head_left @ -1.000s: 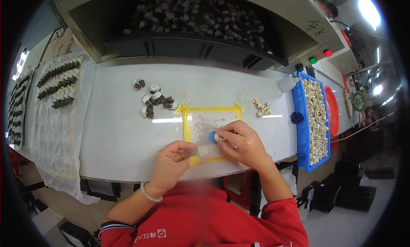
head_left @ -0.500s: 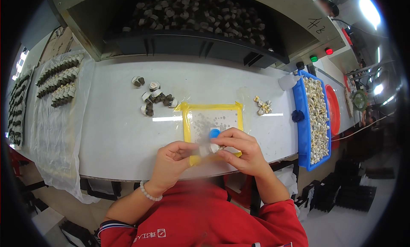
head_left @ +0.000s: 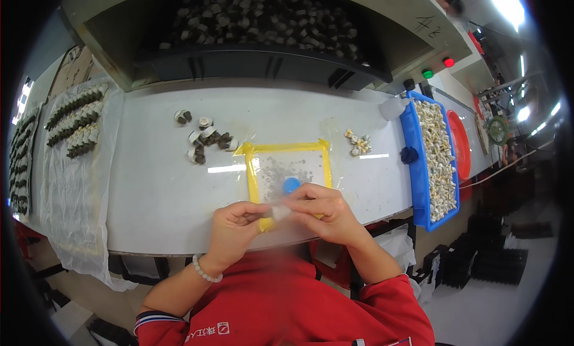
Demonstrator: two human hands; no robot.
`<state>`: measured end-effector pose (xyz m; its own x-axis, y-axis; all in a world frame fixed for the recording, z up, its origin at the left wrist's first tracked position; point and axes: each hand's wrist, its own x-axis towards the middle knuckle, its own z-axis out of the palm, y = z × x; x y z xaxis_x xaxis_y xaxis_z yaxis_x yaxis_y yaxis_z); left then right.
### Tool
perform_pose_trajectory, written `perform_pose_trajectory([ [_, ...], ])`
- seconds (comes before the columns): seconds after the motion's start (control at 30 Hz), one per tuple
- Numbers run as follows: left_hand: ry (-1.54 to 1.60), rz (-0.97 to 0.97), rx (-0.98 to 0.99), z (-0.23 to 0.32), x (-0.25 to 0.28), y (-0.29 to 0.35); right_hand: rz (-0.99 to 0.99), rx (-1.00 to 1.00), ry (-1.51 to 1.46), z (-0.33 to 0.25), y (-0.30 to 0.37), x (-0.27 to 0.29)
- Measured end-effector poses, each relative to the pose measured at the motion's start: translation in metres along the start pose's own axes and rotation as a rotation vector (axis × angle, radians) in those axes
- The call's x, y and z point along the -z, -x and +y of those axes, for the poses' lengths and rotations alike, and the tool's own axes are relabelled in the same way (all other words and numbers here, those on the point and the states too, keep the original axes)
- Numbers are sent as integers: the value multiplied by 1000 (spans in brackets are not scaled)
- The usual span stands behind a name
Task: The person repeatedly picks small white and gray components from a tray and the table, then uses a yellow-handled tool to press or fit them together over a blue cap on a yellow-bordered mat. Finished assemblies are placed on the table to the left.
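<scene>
Held piece: we see one small whitish part (head_left: 280, 212), pale and stubby, its detail too blurred to read; it sits between our two hands, above the near edge of the white table (head_left: 155, 190).
Left hand (head_left: 234, 232): fingers curled, thumb and forefinger tips pinching the left end of the part; one bead bracelet (head_left: 205, 273) circles the wrist.
Right hand (head_left: 326, 211): fingers bent together, tips pinching the right end of the part.
Yellow-rimmed tray (head_left: 289, 170): one, just beyond the hands, its clear floor speckled grey; one blue cap (head_left: 291, 184) lies in it, close to the right fingertips.
Loose parts: one cluster (head_left: 206, 140) left of the tray, one smaller cluster (head_left: 357, 143) to its right; single pieces too small for us to count.
Blue bin (head_left: 431, 155): one, at the table's right edge, filled with pale parts.
Open room: bare tabletop lies left of the tray; a plastic sheet (head_left: 66, 184) carrying rows of dark parts covers the far left end.
</scene>
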<state>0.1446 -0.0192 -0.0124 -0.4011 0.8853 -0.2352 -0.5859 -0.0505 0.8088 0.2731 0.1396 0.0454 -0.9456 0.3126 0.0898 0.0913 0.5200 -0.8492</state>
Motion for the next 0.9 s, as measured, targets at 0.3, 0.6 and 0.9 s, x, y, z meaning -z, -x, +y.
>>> perform_pose_trajectory([
  [0.3, -450, 178, -253, 30, 23, 20, 161, -177, 355, 21, 5, 45],
  [0.6, -1558, 581, -670, 76, 83, 39, 428, -61, 792, 72, 9, 83],
  [0.9, -1568, 332, -545, 96, 40, -17, -7, -293, 580, 16, 20, 75],
])
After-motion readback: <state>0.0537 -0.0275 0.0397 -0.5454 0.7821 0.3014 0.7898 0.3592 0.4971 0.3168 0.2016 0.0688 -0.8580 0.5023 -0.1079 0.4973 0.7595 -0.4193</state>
